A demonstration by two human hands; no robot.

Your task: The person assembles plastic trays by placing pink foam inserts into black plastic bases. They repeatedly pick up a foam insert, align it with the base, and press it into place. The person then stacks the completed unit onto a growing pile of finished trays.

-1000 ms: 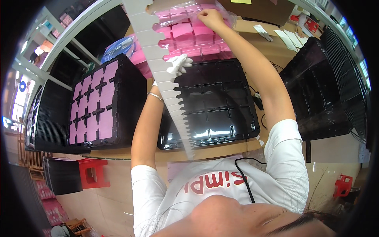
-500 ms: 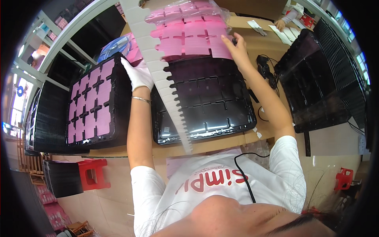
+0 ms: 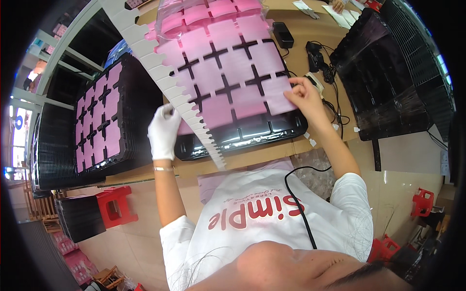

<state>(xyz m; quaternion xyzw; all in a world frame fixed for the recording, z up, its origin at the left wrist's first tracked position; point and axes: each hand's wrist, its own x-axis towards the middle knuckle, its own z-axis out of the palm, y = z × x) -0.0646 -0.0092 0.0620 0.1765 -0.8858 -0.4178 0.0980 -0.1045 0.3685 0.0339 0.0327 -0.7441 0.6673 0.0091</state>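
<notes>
A pink sheet with cross-shaped cutouts [image 3: 245, 99] lies over most of a black moulded tray [image 3: 242, 140], whose near rim stays uncovered. My bare right hand [image 3: 308, 102] pinches the sheet's right edge near its front corner. At the left edge my white-gloved left hand [image 3: 164, 133] has its fingers curled on the sheet's near corner, partly hidden by a strip. That long white notched strip [image 3: 162, 77] slants across the view in front of the sheet and tray.
More pink sheets in clear plastic [image 3: 184, 19] lie behind. On the left stands a stack of black trays with a pink sheet on top [image 3: 99, 121]; another tray stack [image 3: 383, 77] is at the right. Beside the work are a black adapter [image 3: 283, 35] and cables [image 3: 330, 72]. Another person's hand [image 3: 338, 6] shows far off.
The pink sheet has come toward me and now covers most of the black tray. Both hands have moved nearer, and my right hand has closed on the sheet's edge.
</notes>
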